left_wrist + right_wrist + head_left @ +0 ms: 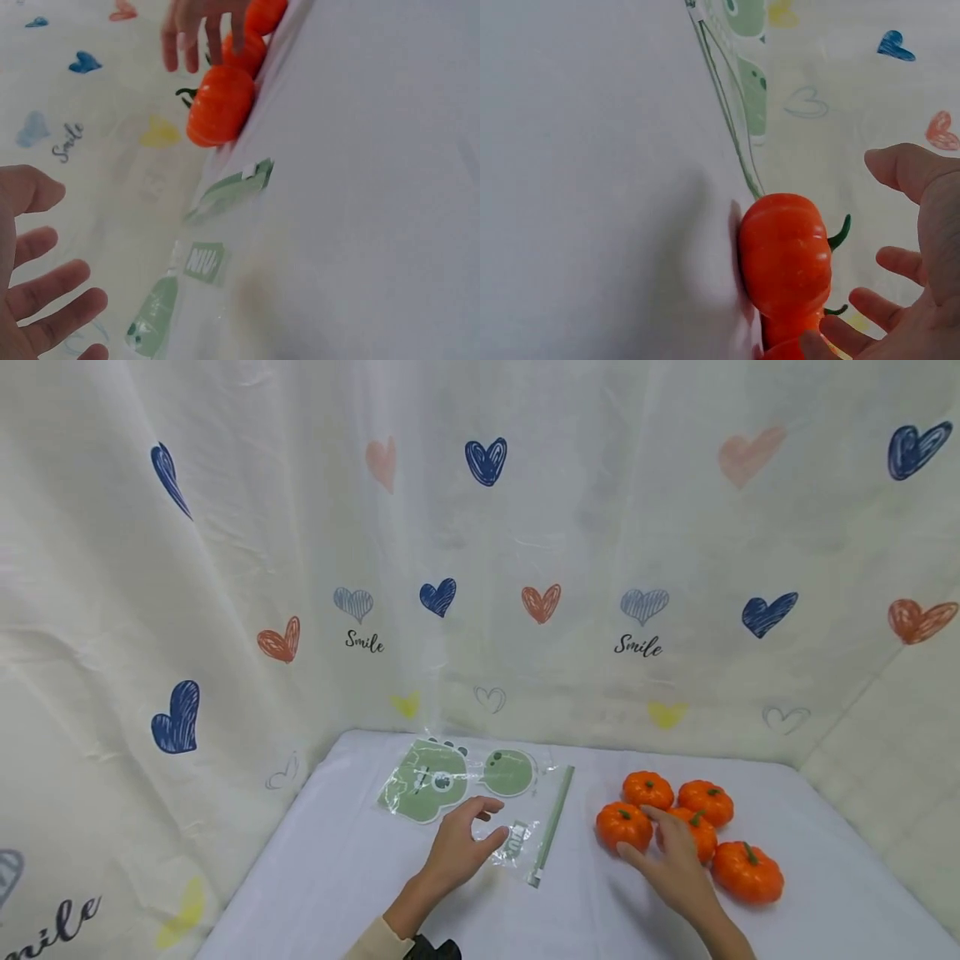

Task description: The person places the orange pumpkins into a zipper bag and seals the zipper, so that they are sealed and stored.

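Several small orange pumpkins with green stems lie grouped on the right of the table. Over the nearest-left pumpkin (623,827) hovers my right hand (671,860), thumb and fingers spread. In the right wrist view a gap shows between the right hand (922,262) and that pumpkin (784,255). A clear zip bag (551,827) with green cartoon prints and a green zip edge lies flat on the left. My left hand (461,843) is above the bag's near side, fingers loosely bent and holding nothing. The left wrist view shows the left hand's (52,285) fingers apart.
A white cloth covers the table (322,877). Behind it and along the sides hangs a pale curtain (570,527) printed with hearts and "Smile". The rightmost pumpkin (747,872) sits closest to the table's front right.
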Available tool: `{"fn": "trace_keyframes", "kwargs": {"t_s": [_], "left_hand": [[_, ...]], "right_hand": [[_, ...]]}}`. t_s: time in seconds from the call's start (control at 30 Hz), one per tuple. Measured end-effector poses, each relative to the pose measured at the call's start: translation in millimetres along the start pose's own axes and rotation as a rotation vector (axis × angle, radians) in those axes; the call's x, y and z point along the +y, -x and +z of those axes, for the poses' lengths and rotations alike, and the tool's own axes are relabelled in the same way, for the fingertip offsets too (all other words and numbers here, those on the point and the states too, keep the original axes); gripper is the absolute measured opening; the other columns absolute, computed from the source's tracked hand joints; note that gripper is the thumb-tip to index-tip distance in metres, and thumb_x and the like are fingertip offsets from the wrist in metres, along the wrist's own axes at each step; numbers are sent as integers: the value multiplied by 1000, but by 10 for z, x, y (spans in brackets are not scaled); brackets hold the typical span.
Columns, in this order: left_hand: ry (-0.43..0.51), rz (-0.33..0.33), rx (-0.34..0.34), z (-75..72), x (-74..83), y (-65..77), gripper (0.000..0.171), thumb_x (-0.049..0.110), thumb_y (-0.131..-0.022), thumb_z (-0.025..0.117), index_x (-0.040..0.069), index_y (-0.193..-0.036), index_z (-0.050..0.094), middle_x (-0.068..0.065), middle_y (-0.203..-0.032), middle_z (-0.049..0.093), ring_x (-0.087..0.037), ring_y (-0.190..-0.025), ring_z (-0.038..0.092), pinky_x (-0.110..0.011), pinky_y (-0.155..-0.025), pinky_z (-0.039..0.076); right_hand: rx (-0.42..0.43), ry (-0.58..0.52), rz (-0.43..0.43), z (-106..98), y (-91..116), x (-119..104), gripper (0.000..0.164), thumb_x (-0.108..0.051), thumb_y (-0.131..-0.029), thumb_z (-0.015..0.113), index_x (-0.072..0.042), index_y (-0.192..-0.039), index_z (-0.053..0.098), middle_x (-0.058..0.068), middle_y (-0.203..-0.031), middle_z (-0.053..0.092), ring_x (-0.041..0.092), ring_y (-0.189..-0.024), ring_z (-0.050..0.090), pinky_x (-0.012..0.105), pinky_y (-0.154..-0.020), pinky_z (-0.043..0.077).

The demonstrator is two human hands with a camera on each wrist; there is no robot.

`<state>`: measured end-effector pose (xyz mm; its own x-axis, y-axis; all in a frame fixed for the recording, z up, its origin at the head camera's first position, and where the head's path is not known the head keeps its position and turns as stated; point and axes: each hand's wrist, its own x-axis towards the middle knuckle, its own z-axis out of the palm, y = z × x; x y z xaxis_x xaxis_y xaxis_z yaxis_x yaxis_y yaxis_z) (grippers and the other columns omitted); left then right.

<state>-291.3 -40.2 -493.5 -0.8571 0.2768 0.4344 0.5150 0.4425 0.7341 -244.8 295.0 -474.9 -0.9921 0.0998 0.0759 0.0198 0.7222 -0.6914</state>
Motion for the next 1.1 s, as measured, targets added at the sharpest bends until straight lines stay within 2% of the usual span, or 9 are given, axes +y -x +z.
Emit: {"fn": "trace_keyframes", "kwargs": {"t_s": [0.17,0.3,0.47,0.63,0.83,1.1], "left_hand": [[-17,-1,21,126,9,-89,35,28,-92,73,15,-124,67,-4,-121,71,-20,-107,66,-43,-89,56],[-34,-33,18,193,33,-134,35,26,-91,74,14,-123,68,-4,-120,71,-19,-106,65,-37,-86,55],[-41,-81,3,268,72,-180,33,23,-88,76,15,-119,69,-6,-117,71,-20,-104,65,-30,-83,53],[-41,-125,-36,393,61,-230,34,26,-88,78,16,-119,69,-7,-118,71,-20,-104,64,-29,-82,52],[-30,-155,-44,513,75,-278,34,27,-87,80,18,-118,70,-1,-114,71,-17,-102,64,-29,-81,52],[-65,-182,-94,656,93,-314,36,25,-84,82,18,-117,70,-4,-115,71,-20,-102,64,-30,-80,51]], "right_hand": [[-7,-8,-8,61,-68,40,93,-54,-91,70,-6,-158,27,28,-159,24,44,-137,32,71,-111,34],[-12,-6,-12,99,-109,53,94,-54,-91,71,-7,-158,26,29,-161,22,46,-138,34,72,-111,35],[-44,-22,10,119,-169,57,95,-51,-91,71,-7,-160,22,28,-162,19,47,-144,28,73,-115,26],[-57,-16,27,176,-230,103,95,-51,-91,72,-9,-160,22,28,-163,19,48,-146,26,74,-115,24],[-83,-98,95,234,-299,127,101,-53,-89,73,-12,-162,18,27,-165,16,47,-147,22,74,-116,21],[-94,-124,120,266,-344,124,100,-43,-89,76,-11,-163,16,28,-165,15,48,-149,20,73,-117,18]]}}
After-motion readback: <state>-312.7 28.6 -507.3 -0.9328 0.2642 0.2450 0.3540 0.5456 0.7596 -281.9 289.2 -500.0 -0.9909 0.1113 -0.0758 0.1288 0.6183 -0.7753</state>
